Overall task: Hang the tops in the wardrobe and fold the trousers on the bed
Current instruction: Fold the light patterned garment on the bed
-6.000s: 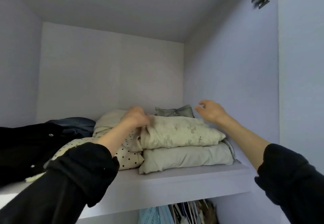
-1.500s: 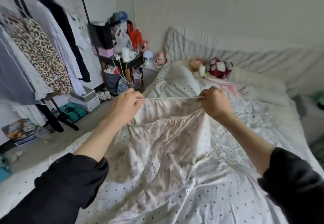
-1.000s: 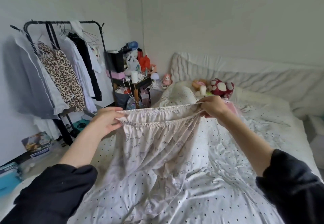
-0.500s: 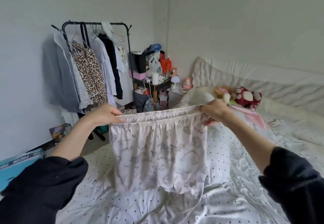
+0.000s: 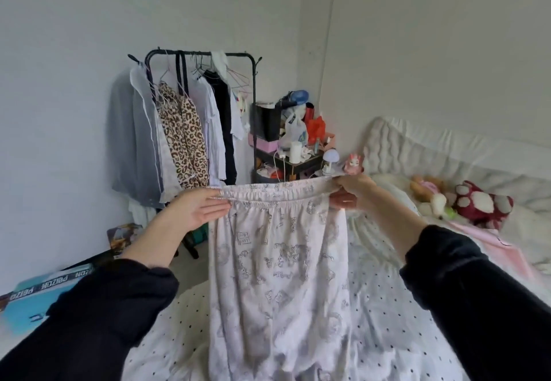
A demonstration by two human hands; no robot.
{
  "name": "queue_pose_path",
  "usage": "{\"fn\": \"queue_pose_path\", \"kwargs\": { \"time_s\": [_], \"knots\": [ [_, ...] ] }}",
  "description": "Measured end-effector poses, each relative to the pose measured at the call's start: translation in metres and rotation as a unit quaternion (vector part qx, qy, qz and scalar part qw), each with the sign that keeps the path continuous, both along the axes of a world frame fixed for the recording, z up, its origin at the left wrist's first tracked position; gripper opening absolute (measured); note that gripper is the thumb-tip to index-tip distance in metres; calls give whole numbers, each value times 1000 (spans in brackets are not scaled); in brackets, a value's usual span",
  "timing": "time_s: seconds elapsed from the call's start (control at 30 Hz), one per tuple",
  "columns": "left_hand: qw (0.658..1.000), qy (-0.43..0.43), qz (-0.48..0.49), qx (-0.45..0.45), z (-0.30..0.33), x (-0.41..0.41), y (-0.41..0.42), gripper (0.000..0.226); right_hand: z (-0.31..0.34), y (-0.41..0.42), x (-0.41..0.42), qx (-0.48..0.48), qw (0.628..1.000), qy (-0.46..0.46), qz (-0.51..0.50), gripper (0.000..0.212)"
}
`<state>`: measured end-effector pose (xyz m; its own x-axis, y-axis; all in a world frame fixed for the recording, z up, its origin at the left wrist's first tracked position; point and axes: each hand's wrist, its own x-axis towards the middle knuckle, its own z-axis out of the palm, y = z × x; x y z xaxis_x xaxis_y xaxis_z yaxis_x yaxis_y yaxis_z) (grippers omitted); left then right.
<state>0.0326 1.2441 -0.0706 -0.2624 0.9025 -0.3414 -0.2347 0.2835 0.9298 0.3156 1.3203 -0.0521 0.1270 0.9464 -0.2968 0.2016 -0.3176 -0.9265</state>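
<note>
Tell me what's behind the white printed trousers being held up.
Behind the white printed trousers lies the polka-dot bedsheet, visible either side. Above the waistband, the cluttered black side table shows. Anything directly behind the fabric is hidden.

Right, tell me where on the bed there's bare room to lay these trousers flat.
Free: the dotted sheet right of the hanging trousers, between them and the pink cloth; a smaller strip left, near the bed's edge. Crowded: the head end, with soft toys. Both hands, left and right, hold the waistband.
</note>
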Motion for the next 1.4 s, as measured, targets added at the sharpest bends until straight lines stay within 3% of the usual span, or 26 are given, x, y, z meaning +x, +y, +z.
{"fn": "queue_pose_path", "kwargs": {
  "time_s": [0.1,0.33,0.43,0.57,0.63,0.77,0.93,1.0,1.13,1.4],
  "knots": [
    [994,42,50,91,50,-7,44,36,50,40,-22,101,990,96,3,10],
    [937,133,98,307,165,-10,71,26,168,52,-32,308,907,275,80,27],
    [913,170,100,358,188,-7,60,13,189,38,-22,349,890,285,77,26],
    [873,253,153,387,182,5,25,15,180,7,1,348,907,224,75,19],
    [862,291,159,383,169,14,1,15,168,-15,16,340,917,199,57,15],
    [876,325,104,341,141,40,-55,17,138,-72,53,323,932,163,22,11],
    [885,391,5,252,79,77,-136,29,75,-155,108,272,956,109,-14,24],
    [864,461,-17,200,51,94,-170,39,42,-194,130,239,965,98,-33,20],
    [804,547,-134,192,-13,138,-241,49,-31,-276,178,159,982,66,-81,13],
    [684,561,-462,63,-121,220,-337,34,-149,-410,243,24,977,34,-211,29]
  ]
}}
